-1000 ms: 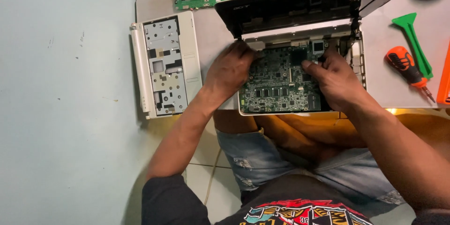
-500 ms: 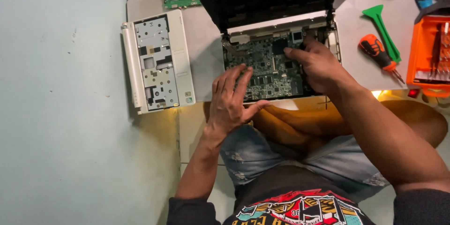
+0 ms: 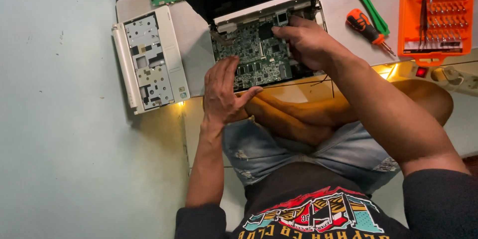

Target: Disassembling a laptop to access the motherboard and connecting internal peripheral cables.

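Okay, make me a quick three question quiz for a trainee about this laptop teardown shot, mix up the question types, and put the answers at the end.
1. True or false: the right hand rests on the green circuit board of the opened laptop.
2. Which tool lies just to the left of the orange bit case? A) pliers B) orange-handled screwdriver C) hammer
3. Fill in: the white bottom cover lies to the ___ of the laptop in the picture.

Key
1. True. The left hand lies flat at the board's near left edge.
2. B; a green pry tool lies beside it.
3. left
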